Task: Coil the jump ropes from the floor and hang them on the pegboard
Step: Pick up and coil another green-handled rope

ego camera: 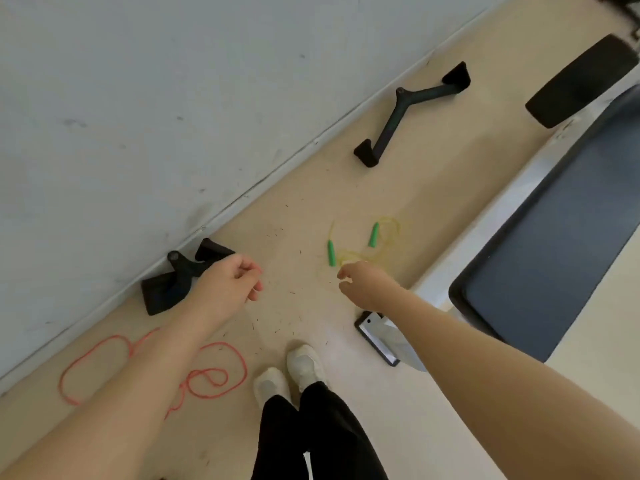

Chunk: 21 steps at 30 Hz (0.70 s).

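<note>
Hands: left hand (231,282) and right hand (360,282) loosely curled, holding nothing.
Yellow jump rope (381,244): floor, beyond right hand.
Red jump rope (214,379): near left.

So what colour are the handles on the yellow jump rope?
Green handles, clearest in the head view.

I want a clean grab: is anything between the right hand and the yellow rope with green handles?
Nothing visible: the right hand reaches over bare floor just short of the yellow rope.
</note>
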Motion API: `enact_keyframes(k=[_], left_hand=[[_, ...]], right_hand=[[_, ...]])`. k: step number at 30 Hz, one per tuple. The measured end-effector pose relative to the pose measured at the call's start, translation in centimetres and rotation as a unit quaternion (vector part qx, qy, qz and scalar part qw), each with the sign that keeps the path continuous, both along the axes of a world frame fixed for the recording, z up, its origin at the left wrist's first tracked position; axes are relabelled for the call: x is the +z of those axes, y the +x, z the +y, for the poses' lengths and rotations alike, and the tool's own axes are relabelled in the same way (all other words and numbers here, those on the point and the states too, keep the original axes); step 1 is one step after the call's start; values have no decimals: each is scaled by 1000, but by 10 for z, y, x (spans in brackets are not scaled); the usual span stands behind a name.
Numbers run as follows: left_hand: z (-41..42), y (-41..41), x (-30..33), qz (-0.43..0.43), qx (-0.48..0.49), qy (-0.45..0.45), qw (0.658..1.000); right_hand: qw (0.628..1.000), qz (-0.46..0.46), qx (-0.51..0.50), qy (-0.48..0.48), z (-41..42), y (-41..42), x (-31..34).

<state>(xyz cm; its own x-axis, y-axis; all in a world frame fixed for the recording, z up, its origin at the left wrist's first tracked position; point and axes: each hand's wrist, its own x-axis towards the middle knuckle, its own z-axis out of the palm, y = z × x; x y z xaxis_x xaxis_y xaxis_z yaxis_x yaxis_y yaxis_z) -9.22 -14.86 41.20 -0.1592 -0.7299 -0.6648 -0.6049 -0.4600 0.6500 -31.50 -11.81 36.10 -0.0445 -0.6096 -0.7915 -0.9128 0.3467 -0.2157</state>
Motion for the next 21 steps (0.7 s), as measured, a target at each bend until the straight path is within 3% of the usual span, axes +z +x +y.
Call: enact_keyframes(k=[7, 12, 15, 18, 21], left_hand=[[-14, -45, -131, 0, -5, 53, 999], [-41, -78, -262, -45, -39, 30, 998], [-51, -97, -350, -64, 8, 32, 997], [-54, -109, -423, -28, 72, 54, 996], [-46, -110, -477, -23, 66, 63, 996]], right_hand=[[996, 42, 65, 46, 6, -14, -147], [995, 55, 80, 3, -25, -29, -279], [996, 55, 65, 4, -40, -45, -357], [998, 48, 41, -29, -51, -58, -424], [996, 63, 22, -60, -60, -67, -478]])
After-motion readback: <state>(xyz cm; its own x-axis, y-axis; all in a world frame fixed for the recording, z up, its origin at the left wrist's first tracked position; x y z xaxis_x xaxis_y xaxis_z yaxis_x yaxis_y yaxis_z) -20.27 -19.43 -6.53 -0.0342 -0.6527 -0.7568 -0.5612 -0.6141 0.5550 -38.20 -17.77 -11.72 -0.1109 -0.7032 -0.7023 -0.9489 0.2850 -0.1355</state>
